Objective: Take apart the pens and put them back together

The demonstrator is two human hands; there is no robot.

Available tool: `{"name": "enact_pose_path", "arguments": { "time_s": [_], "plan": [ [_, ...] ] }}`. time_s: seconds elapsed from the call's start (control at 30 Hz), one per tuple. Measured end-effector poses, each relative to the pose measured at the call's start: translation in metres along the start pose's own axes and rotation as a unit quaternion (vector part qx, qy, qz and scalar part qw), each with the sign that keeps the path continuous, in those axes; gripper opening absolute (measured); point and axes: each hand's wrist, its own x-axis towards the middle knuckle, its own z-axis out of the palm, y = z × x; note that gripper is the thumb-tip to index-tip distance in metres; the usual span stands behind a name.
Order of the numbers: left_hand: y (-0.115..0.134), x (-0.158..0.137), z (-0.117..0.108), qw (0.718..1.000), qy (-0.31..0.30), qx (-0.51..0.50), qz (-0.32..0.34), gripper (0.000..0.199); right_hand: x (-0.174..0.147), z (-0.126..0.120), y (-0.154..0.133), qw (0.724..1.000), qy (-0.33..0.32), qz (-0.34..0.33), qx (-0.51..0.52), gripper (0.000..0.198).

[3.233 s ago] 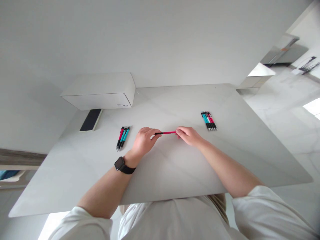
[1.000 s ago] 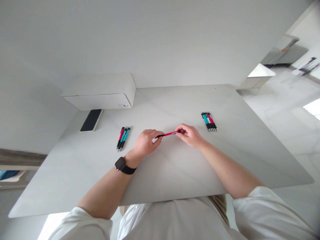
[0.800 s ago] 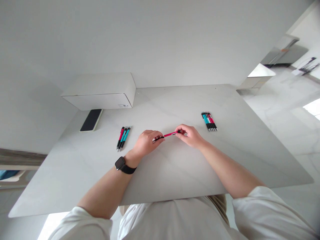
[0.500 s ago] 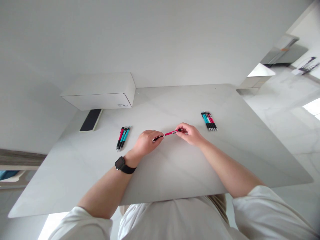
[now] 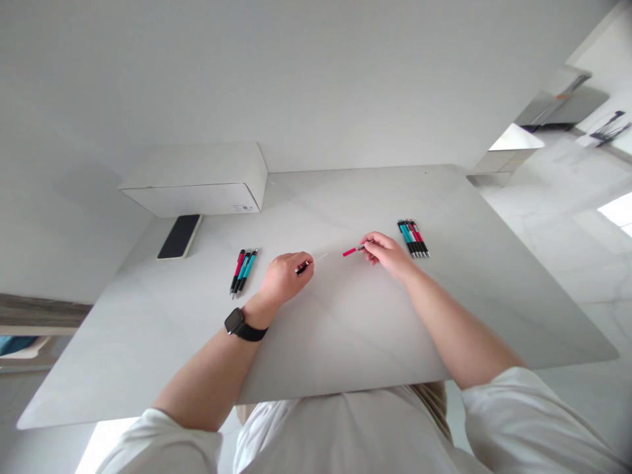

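Observation:
My left hand (image 5: 287, 276) is closed on the black lower part of a pen (image 5: 303, 268), from which a thin pale refill (image 5: 320, 257) sticks out to the right. My right hand (image 5: 385, 255) pinches the red upper barrel (image 5: 350, 252) of the same pen, its open end facing left. A gap separates the two pen parts. Left of my left hand lie several red and teal pens (image 5: 243, 272) with black grips. Beyond my right hand, several teal, white and red pens (image 5: 413, 238) lie side by side.
A white box (image 5: 197, 184) stands against the wall at the back left of the pale marbled table (image 5: 326, 355). In front of it lies a dark-screened phone (image 5: 180, 237). The table's near edge runs close to my body.
The pen has come apart. My right hand has moved right and slightly away with the red barrel, while my left hand has shifted a little left, baring the refill.

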Motion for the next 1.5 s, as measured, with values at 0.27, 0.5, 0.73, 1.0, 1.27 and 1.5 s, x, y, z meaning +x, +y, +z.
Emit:
{"name": "enact_pose_path", "arguments": {
  "time_s": [0.27, 0.5, 0.73, 1.0, 1.27, 1.5],
  "plan": [
    [0.001, 0.000, -0.001, 1.000, -0.011, -0.009, -0.001, 0.010, 0.006, -0.019, 0.008, 0.984, 0.058, -0.008, -0.171, 0.018],
    [0.000, 0.000, 0.000, 1.000, -0.021, -0.002, -0.004, 0.010, -0.007, -0.016, -0.010, 0.934, 0.111, -0.084, -0.329, 0.019],
    [0.000, 0.000, 0.000, 0.999, -0.043, 0.004, -0.017, 0.013, -0.008, -0.015, -0.016, 0.930, 0.107, -0.052, -0.347, 0.020],
    [0.000, 0.000, -0.001, 0.999, -0.047, -0.003, -0.019, 0.014, 0.000, -0.031, -0.011, 0.953, 0.121, -0.016, -0.277, 0.019],
    [0.001, 0.000, -0.001, 0.998, -0.052, -0.001, -0.023, 0.014, 0.008, -0.047, -0.005, 0.987, 0.149, -0.014, -0.052, 0.023],
    [0.001, 0.000, -0.001, 0.998, -0.053, -0.002, -0.028, 0.014, 0.010, -0.050, -0.007, 0.987, 0.149, -0.043, 0.038, 0.036]
  ]
}}
